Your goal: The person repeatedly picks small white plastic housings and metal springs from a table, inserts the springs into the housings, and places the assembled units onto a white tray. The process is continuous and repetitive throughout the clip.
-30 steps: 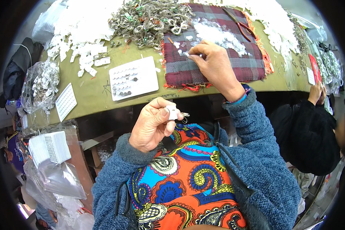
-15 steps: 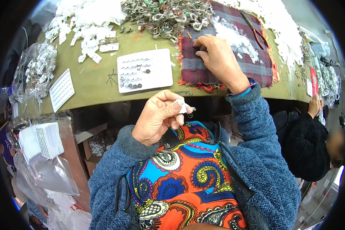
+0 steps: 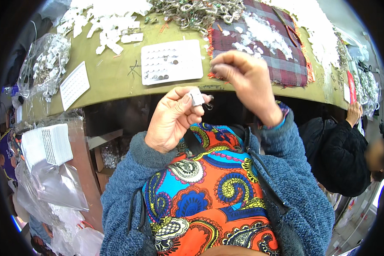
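Note:
Between the thumb and fingers of my left hand [image 3: 168,121] is a small white plastic case [image 3: 196,97] with a thin looped wire trailing from it. My right hand [image 3: 251,83] hovers over the table's front edge, by the plaid cloth [image 3: 292,74]; its thumb and forefinger are pinched and blurred, and whatever is in them is too small to make out. Beyond my left hand lies a white moulded tray [image 3: 194,64] with rows of dents and a few dark round button cells. Small clear plastic pieces [image 3: 264,34] are heaped on the cloth.
Wire bundles [image 3: 196,10] are piled at the back, with loose white cases [image 3: 111,42] left of them. Red-handled pliers [image 3: 292,36] lie on the cloth. A second white tray [image 3: 75,86] and a clear bag [image 3: 47,64] sit at left. Another person [image 3: 343,153] works at right.
My right hand has lifted off the plaid cloth and come nearer to me, toward my left hand. My left hand has risen slightly, still holding the white case.

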The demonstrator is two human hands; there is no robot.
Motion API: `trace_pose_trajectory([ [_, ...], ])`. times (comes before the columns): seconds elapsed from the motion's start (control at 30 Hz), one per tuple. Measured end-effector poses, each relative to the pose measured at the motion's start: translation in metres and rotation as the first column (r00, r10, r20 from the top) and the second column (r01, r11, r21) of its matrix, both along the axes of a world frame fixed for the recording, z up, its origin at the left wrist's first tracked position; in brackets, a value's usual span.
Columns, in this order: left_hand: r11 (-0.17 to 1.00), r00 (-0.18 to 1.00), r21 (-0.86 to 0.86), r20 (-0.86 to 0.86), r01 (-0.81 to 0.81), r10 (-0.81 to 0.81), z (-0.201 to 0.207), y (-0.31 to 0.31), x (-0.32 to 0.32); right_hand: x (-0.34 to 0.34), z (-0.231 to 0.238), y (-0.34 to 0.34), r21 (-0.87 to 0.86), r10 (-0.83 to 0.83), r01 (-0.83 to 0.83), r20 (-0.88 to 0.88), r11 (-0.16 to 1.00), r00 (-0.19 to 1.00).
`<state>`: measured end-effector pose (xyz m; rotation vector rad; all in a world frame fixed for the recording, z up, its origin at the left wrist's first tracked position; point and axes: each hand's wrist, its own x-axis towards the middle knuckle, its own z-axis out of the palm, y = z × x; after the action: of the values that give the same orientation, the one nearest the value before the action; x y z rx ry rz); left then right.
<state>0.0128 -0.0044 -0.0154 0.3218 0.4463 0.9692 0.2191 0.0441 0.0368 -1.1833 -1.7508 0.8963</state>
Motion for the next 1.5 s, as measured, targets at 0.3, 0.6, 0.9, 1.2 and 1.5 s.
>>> trace_pose_trajectory([
  [0.3, 0.997, 0.997, 0.042, 0.05, -0.068, 0.066, 0.009, -0.001, -0.007, -0.045, -0.011, -0.033, 0.093, 0.026, 0.0, -0.285, 0.996, 0.958],
  [0.6, 0.993, 0.995, 0.074, 0.039, -0.092, 0.089, 0.01, 0.002, -0.007, -0.037, -0.011, -0.03, 0.115, 0.099, -0.076, -0.207, 0.99, 0.973],
  [0.9, 0.985, 0.99, 0.098, 0.023, -0.144, 0.143, 0.014, 0.009, -0.026, -0.07, -0.005, -0.023, 0.023, 0.001, 0.008, -0.373, 1.0, 0.928],
  [1.2, 0.973, 0.976, 0.082, -0.025, -0.216, 0.218, 0.019, 0.006, -0.035, -0.08, -0.001, -0.012, 0.272, 0.075, -0.064, -0.029, 0.96, 0.997],
  [1.5, 0.951, 0.952, 0.097, -0.058, -0.295, 0.301, 0.032, 0.009, -0.07, -0.104, 0.017, 0.01, -0.026, 0.321, -0.332, -0.199, 0.943, 0.926],
])
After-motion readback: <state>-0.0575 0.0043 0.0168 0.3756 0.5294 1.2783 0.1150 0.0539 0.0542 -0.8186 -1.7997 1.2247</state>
